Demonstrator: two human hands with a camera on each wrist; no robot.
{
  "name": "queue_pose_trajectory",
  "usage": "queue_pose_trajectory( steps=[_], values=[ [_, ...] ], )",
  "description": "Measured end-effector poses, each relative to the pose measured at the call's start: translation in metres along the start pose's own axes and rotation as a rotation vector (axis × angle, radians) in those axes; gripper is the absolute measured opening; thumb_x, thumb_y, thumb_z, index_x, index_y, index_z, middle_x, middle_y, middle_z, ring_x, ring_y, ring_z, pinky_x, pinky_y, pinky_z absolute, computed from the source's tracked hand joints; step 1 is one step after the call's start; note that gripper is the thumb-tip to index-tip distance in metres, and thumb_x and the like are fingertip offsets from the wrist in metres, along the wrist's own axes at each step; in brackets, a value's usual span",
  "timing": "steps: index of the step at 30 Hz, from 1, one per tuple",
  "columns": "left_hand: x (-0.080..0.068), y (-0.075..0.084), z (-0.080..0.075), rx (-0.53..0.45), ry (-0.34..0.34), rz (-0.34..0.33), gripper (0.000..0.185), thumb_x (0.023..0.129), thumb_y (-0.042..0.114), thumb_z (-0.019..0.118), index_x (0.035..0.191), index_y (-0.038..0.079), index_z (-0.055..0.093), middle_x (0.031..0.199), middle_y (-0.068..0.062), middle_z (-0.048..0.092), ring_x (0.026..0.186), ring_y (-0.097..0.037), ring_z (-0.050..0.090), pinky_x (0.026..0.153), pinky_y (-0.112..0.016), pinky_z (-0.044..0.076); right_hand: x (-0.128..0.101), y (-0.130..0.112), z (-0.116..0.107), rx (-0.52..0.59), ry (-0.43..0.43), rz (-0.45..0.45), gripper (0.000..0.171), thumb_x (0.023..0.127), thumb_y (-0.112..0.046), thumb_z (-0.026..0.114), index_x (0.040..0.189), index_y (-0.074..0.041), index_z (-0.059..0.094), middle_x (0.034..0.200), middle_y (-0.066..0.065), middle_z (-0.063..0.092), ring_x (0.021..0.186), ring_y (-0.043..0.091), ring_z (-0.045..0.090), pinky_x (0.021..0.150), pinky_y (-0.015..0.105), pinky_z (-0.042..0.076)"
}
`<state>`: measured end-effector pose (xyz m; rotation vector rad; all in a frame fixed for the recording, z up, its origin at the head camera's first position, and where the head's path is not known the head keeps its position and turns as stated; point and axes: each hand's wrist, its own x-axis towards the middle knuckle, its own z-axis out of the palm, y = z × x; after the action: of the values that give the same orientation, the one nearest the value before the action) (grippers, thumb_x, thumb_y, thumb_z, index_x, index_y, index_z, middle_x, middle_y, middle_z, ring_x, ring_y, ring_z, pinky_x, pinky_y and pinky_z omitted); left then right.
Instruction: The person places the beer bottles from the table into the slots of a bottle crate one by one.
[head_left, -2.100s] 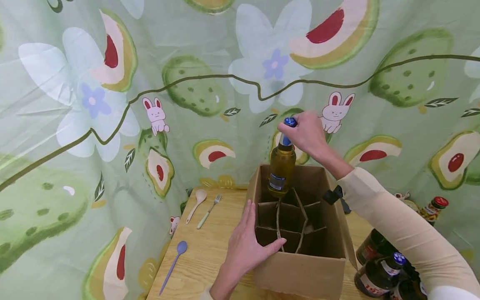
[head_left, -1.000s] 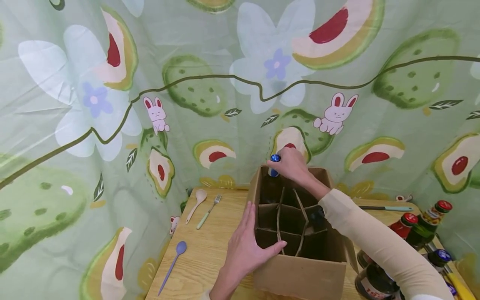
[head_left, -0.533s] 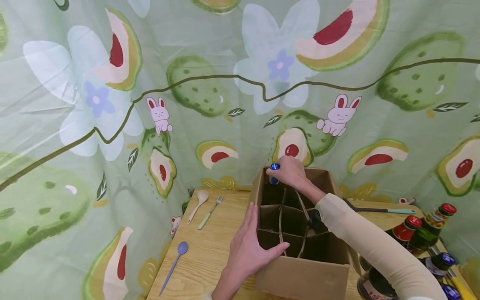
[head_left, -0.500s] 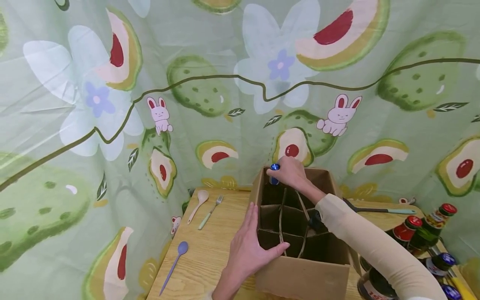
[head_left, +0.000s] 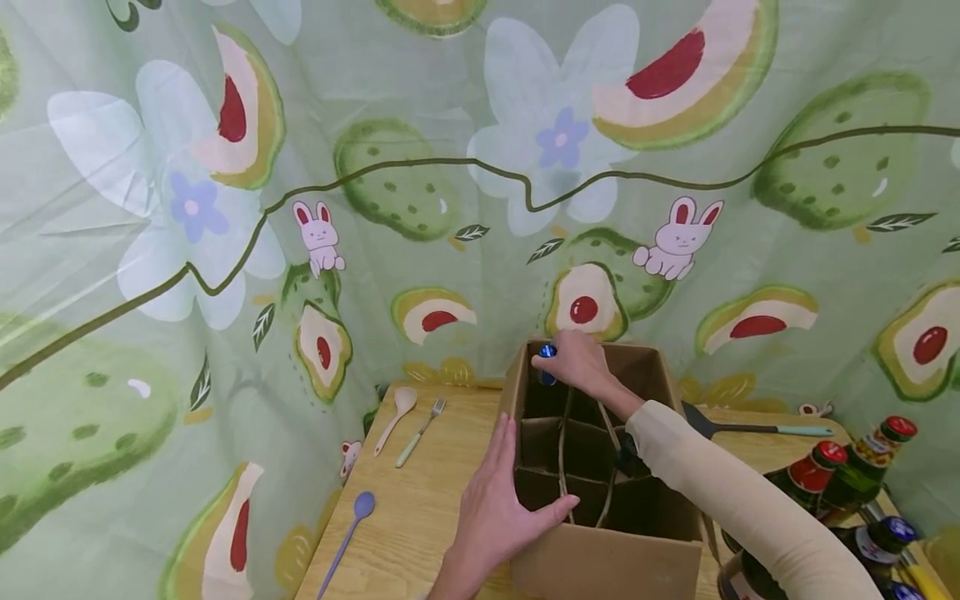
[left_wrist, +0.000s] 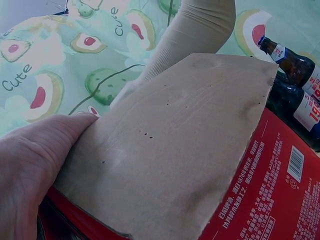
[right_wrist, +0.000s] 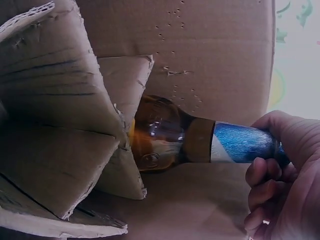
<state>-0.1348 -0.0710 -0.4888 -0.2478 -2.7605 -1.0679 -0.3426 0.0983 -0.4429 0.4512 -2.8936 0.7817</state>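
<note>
My right hand pinches the neck of a beer bottle by its blue cap, at the far left of the cardboard box. In the right wrist view the brown-glass bottle has its lower part hidden behind the cardboard dividers; its neck wears blue foil. My left hand rests on the box's near left corner, fingers straight along the left side and thumb stretched over the front rim. A box flap and a printed red side show in the left wrist view.
Several capped bottles stand right of the box, partly behind the right sleeve. A spatula lies behind them. Left of the box lie a light spoon, a fork and a blue spoon. A patterned cloth hangs behind the table.
The right hand has lowered the bottle from above the box into its far left compartment, until mainly cap and neck show in the head view. The left hand has stayed on the box.
</note>
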Motion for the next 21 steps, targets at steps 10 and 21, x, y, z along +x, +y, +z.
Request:
queue_pose_trajectory(
  steps=[10, 21],
  values=[
    [-0.002, 0.000, 0.000, -0.014, -0.013, 0.000, 0.125, 0.076, 0.090, 0.062, 0.169, 0.021, 0.014, 0.175, 0.004, 0.014, 0.147, -0.034, 0.045, 0.102, -0.064, 0.049, -0.001, -0.005, -0.003, -0.025, -0.117, 0.032, 0.046, 0.092, -0.040, 0.073, 0.060, -0.012, 0.056, 0.053, 0.000, 0.053, 0.046, 0.015, 0.051, 0.043, 0.027, 0.036],
    [-0.002, 0.002, -0.003, -0.019, -0.018, 0.006, 0.124, 0.078, 0.086, 0.066, 0.169, 0.018, 0.016, 0.175, 0.001, 0.014, 0.148, -0.035, 0.043, 0.103, -0.064, 0.048, 0.004, 0.000, -0.012, -0.009, -0.278, -0.003, 0.040, 0.097, -0.040, 0.068, 0.075, -0.008, 0.065, 0.062, 0.002, 0.059, 0.053, 0.016, 0.054, 0.050, 0.027, 0.042]
  ],
)
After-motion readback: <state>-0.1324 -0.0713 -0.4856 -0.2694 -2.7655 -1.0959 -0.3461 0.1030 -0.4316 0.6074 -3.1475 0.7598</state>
